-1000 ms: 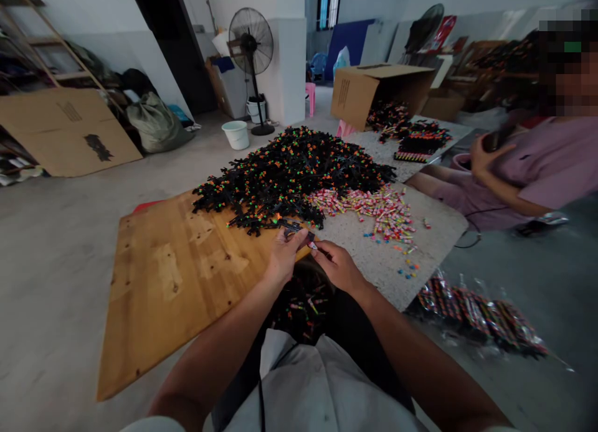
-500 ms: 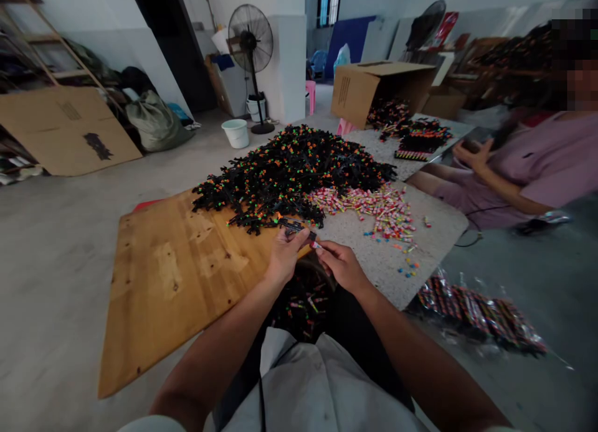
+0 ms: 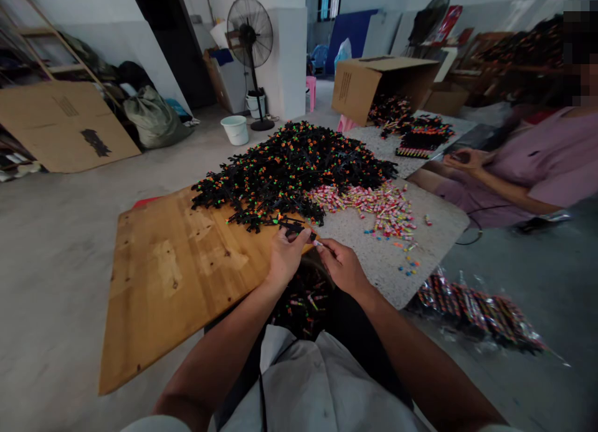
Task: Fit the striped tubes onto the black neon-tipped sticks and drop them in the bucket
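Note:
My left hand (image 3: 286, 253) is closed round a small black toy gun (image 3: 293, 225) with a coloured tip, just over the table's near edge. Close beside it, my right hand (image 3: 343, 264) pinches a small pink-and-white tube (image 3: 318, 243) against the gun's near end. Whether the tube is inside the gun or only touching it, I cannot tell. Beyond my hands lies a large heap of black toy guns (image 3: 299, 164) with orange and green tips. Right of that heap, many small pink-and-white tubes (image 3: 385, 209) are spread out. Below my hands, a dark container (image 3: 306, 298) holds more guns and tubes.
A wooden board (image 3: 187, 276) and a speckled grey tabletop (image 3: 374, 273) bear the heaps. Small coloured bits (image 3: 408, 267) lie at the right. Bagged toys (image 3: 481, 314) rest on the floor. A co-worker (image 3: 504, 164) sits at the right, near a cardboard box (image 3: 355, 89).
My hands stay together, with the toy gun and tube shifted only slightly. The co-worker's hands have moved a little to the left. The view has tilted slightly.

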Available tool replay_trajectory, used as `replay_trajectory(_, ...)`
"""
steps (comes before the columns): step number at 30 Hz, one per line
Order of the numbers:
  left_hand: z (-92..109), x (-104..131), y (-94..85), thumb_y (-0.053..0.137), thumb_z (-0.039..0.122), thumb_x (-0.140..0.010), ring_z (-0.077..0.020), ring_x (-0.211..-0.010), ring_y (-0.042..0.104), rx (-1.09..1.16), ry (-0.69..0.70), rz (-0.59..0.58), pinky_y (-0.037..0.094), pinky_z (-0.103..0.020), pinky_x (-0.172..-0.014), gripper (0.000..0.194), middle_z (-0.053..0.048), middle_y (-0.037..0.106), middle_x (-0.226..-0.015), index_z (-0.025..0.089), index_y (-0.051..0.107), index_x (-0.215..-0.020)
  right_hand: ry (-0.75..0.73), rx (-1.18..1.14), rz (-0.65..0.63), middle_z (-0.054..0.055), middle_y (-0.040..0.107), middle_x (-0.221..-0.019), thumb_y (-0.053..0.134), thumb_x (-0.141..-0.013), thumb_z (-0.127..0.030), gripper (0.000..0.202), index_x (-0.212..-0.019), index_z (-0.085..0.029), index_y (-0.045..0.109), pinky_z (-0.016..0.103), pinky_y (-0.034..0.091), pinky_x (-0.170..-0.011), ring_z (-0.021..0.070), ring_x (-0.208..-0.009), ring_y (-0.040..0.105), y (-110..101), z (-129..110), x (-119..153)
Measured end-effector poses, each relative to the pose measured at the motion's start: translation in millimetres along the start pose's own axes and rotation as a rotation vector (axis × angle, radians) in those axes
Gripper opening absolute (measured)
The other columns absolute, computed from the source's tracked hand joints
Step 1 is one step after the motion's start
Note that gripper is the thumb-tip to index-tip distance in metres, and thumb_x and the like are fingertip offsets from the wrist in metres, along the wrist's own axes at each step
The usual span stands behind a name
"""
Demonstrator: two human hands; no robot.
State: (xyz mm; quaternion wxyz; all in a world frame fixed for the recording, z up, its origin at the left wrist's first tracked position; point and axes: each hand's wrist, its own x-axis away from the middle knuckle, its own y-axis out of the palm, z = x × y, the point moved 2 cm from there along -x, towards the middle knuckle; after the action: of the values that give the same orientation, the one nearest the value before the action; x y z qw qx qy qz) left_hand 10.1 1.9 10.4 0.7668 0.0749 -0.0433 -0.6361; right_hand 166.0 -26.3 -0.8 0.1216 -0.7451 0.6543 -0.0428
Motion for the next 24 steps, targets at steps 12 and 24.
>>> replay_trajectory(12, -18.6, 3.7, -6.2, 0.088, 0.035, -0.074, -0.0171, -0.070, 0.071, 0.028, -0.132, 0.019, 0.060, -0.030, -0.070, 0.029, -0.004, 0.074, -0.079, 0.016, 0.070, -0.087, -0.002, 0.029, 0.061, -0.004, 0.056, -0.054, 0.053, -0.101, -0.058, 0.043, -0.107, -0.022, 0.076, 0.030, 0.045, -0.057, 0.0173, -0.052, 0.055, 12.4, 18.4, 3.0)
replay_trajectory(24, -96.6, 43.7, -47.3, 0.088, 0.038, -0.074, -0.0151, -0.056, 0.067, -0.302, -0.554, -0.299, 0.051, -0.020, -0.043, 0.034, -0.002, 0.072, -0.070, 0.018, 0.065, -0.088, 0.250, 0.921, 0.034, 0.010, 0.077, -0.108, 0.047, -0.102, -0.019, 0.030, -0.117, -0.016, 0.073, 0.026, 0.049, -0.088, 0.0190, -0.101, 0.070, -92.9, 88.3, -40.5)
